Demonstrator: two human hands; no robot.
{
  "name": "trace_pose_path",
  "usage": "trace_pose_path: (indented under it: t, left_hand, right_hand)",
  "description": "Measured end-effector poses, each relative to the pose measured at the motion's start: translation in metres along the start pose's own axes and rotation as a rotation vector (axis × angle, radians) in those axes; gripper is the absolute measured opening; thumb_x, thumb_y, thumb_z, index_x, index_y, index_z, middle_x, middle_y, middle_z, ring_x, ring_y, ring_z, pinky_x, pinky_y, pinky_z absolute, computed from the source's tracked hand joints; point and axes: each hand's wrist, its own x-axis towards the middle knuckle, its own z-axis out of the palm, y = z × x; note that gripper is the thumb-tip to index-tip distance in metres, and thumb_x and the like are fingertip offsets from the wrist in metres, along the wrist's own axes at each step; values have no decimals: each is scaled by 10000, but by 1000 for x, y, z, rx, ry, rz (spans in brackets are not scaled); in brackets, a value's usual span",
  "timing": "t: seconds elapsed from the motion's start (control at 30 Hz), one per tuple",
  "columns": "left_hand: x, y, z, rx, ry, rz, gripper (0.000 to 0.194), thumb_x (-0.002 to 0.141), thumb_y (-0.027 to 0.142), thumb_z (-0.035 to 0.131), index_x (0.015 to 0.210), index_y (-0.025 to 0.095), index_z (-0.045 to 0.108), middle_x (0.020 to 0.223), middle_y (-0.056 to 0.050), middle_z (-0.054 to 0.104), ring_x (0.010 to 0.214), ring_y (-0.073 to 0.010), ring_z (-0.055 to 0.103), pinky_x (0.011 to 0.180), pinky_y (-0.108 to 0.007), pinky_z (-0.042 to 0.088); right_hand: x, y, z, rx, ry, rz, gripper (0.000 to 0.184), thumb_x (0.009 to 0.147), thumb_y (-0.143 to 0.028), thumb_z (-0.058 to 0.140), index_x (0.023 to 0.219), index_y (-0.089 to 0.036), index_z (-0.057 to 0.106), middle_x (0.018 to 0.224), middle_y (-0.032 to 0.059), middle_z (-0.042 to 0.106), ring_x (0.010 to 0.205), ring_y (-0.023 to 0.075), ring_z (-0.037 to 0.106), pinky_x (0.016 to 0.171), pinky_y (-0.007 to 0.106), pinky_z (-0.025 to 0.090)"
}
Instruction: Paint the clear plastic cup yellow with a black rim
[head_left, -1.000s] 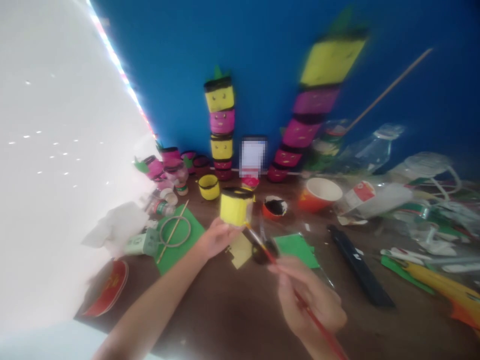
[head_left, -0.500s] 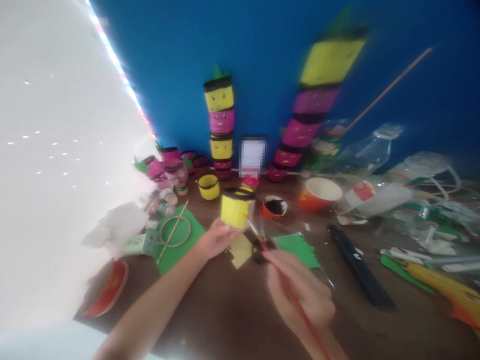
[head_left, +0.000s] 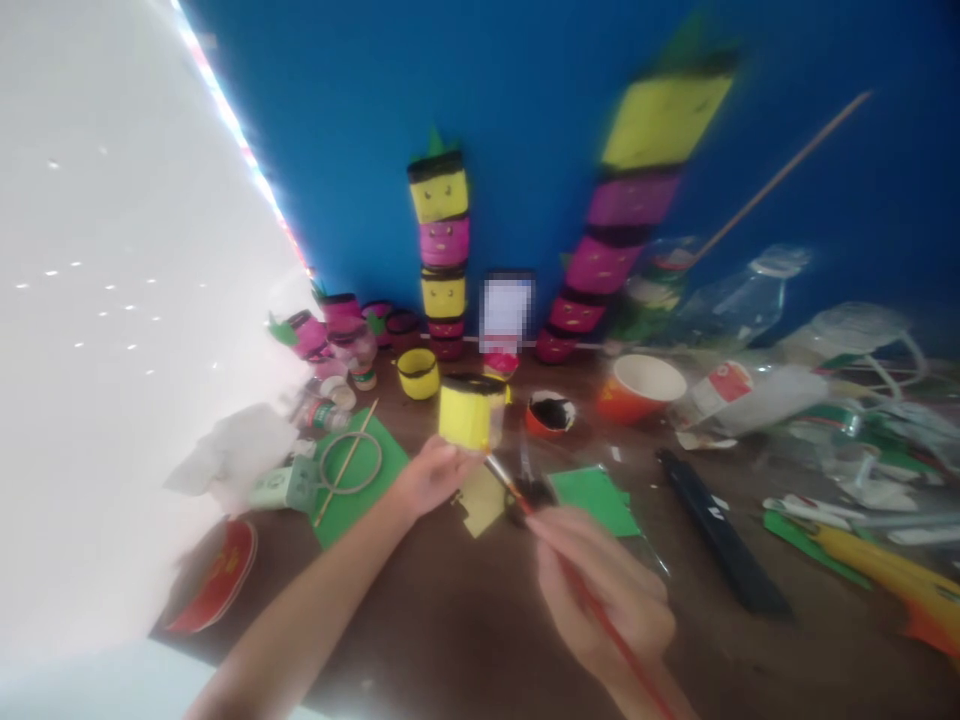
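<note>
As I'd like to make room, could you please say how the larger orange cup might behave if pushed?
The larger orange cup looks thin-walled, so it is probably light and easily dented. Its round rim suggests it could roll once tipped.

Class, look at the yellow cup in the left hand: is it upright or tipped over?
Upright: the left hand holds the yellow cup with its black rim at the top. Whether anything is inside cannot be told.
</note>
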Motion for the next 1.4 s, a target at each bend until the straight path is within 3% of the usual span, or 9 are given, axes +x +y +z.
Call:
trace_pose_path:
  t: [0.23,0.43,0.67,1.0,1.4]
  left_hand:
    - [0,2,2,-21,-34,-2,497,642,220,694,1121,150,580,1124,-88,651,1198,-259,491,1097,-415,258]
    - [-1,0,-1,-6,68,-12,395,628,221,698,1011,151,629,994,-86,692,1185,-280,499,1092,-460,247]
    - [-3,2,7,16,-84,-17,591,614,239,706,1171,123,545,1100,-117,654,1205,-291,476,1093,-453,251]
    - [-5,-1,1,73,-65,-50,638,586,277,723,1185,168,529,1044,-101,665,1171,-313,498,1055,-489,278]
    - [-5,-1,3,111,-96,-65,602,578,314,732,1134,169,554,983,-92,674,1093,-289,556,1020,-440,322]
  right_hand:
    - [1,-3,-2,-32,8,19,271,718,6,563,916,-165,632,813,52,664,735,149,656,688,276,562]
    - [-1,-4,-4,-42,25,22,229,730,-30,549,889,-176,624,766,37,665,711,157,664,686,293,568]
    - [-5,1,-4,-150,122,65,169,785,-105,525,909,-182,609,771,35,709,697,149,684,653,228,571]
    - [-3,-8,-6,-273,145,159,132,823,-113,516,908,-167,601,774,37,721,713,138,691,641,208,559]
    - [-6,-8,-6,-276,149,182,114,831,-146,521,886,-178,615,790,34,723,728,144,692,667,219,558]
